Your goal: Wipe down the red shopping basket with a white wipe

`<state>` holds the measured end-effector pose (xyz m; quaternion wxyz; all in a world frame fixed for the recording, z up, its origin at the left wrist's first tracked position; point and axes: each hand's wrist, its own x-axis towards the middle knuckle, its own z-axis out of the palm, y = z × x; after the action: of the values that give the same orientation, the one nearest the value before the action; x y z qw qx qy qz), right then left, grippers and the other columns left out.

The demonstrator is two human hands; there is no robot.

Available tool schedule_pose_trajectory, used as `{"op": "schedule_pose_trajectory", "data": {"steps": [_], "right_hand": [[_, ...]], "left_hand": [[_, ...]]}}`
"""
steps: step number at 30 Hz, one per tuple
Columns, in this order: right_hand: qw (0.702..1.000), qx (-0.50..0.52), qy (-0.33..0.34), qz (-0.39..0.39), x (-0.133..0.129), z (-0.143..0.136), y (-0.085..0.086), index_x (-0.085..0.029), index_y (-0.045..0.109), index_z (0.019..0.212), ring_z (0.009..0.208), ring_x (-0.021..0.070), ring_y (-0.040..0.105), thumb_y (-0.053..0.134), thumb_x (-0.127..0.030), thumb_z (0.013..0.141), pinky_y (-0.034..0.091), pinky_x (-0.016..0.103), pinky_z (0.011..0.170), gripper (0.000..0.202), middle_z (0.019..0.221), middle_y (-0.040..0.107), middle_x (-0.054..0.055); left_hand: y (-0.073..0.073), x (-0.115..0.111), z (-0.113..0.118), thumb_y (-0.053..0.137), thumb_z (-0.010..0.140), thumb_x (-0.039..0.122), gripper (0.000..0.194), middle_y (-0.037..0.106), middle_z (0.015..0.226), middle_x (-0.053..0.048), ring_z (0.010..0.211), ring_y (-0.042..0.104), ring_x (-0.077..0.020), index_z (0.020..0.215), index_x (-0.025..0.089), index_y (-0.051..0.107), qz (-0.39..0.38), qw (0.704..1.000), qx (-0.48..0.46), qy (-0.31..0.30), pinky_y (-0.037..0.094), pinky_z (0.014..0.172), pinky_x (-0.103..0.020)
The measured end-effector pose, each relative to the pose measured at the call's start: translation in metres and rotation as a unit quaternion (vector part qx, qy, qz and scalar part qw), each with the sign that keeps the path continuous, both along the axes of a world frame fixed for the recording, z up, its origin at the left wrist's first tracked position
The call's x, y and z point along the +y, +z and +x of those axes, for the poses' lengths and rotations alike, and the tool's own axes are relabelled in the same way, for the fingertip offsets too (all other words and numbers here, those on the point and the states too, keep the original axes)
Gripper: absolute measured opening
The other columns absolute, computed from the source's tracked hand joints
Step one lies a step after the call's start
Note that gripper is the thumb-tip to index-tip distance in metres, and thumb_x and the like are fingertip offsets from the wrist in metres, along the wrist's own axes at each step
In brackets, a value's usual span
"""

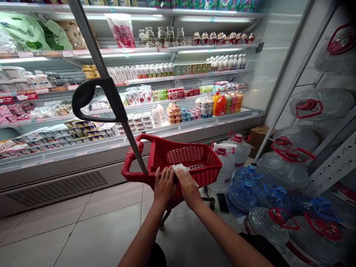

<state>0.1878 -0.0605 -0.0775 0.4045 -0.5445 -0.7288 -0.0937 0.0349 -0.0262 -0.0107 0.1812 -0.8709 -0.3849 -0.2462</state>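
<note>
A red plastic shopping cart (204, 176) with lattice sides stands in front of me on a wheeled frame. My left hand (164, 185) grips its near rim, fingers bent over the edge. Close beside it, my right hand (188, 187) presses a crumpled white tissue or cloth (180, 167) against the same rim. Part of the tissue is hidden under those fingers. A grey pole rises from the cart's left end and carries a black looped handle (94, 100). Inside the basket, the visible part of the floor is bare red lattice.
Behind the cart runs a refrigerated display (178, 124) stocked with bottles, cups and packets. Large water jugs (241, 193) with blue or red handles crowd the right side. A dark phone (223, 203) lies on the tiled floor (111, 226) near the cart's wheels. A cardboard box (258, 138) stands behind the jugs.
</note>
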Motion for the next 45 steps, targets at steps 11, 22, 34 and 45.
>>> {"op": "schedule_pose_trajectory", "data": {"steps": [11,22,34,45], "right_hand": [[0.997,0.025,-0.057,-0.038,0.009,0.069,-0.022,-0.026,0.024,0.168,0.154,0.0211,0.039,0.029,0.004,0.089,0.034,0.051,0.128,0.084,0.163,0.048,0.006],[0.994,0.086,0.072,0.018,0.018,-0.061,0.044,-0.025,0.024,0.168,0.152,0.0235,0.042,0.035,-0.005,0.099,0.035,0.051,0.128,0.073,0.163,0.047,0.007],[0.997,0.074,0.0,-0.021,0.02,0.064,0.021,-0.025,0.052,0.156,0.145,0.0224,0.052,0.034,0.002,0.09,0.039,0.053,0.125,0.073,0.151,0.061,0.007],[0.987,0.1,0.119,0.03,0.002,-0.036,0.047,-0.029,0.03,0.166,0.15,0.0224,0.046,0.037,-0.007,0.102,0.041,0.048,0.125,0.068,0.161,0.051,0.004]], "left_hand": [[0.047,0.016,-0.084,0.061,0.097,0.034,0.062,0.053,0.152,-0.02,0.151,0.041,-0.0357,0.152,0.016,0.041,0.163,0.969,-0.187,0.023,0.028,0.126,-0.06],[0.054,0.008,-0.059,0.056,0.086,0.023,0.081,0.047,0.162,-0.017,0.15,0.045,-0.0349,0.163,0.01,0.033,0.078,0.993,-0.081,0.044,0.025,0.13,-0.054],[0.054,-0.004,-0.048,0.053,0.086,0.016,0.092,0.046,0.163,-0.016,0.147,0.05,-0.0332,0.169,0.015,0.012,0.089,0.992,-0.083,0.03,0.029,0.129,-0.052],[0.061,-0.008,-0.058,0.053,0.094,0.026,0.075,0.053,0.158,-0.012,0.142,0.056,-0.0308,0.165,0.018,0.03,0.068,0.995,-0.073,0.009,0.037,0.125,-0.05]]}}
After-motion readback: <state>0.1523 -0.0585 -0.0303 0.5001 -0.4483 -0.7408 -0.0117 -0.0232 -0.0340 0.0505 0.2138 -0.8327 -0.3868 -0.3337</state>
